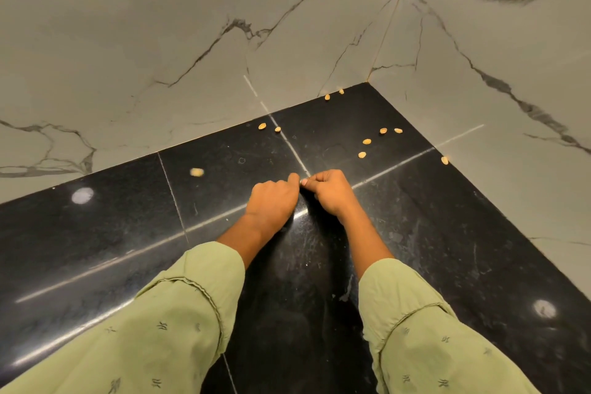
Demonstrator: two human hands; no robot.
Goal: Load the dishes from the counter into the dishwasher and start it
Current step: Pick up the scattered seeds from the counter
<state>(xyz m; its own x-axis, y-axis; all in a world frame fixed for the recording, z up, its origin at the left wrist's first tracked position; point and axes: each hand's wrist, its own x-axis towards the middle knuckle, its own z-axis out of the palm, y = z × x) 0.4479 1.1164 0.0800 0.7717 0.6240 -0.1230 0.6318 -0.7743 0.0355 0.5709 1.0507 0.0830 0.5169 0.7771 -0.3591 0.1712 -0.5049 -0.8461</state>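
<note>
light: warm, dim | glare: two bright spots on black counter (pixel 96 249) | edges: wide-angle bend

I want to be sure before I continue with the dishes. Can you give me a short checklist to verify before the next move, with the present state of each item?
1. Dishes visible on the counter: not ok, none in view.
2. Dishwasher visible: not ok, out of view.
3. Counter clean: not ok, small yellow pieces lie scattered toward the corner.
4. Left hand free to grasp: cannot tell, fingers curled.
5. Right hand free to grasp: cannot tell, fingers curled, touching the left hand.
</note>
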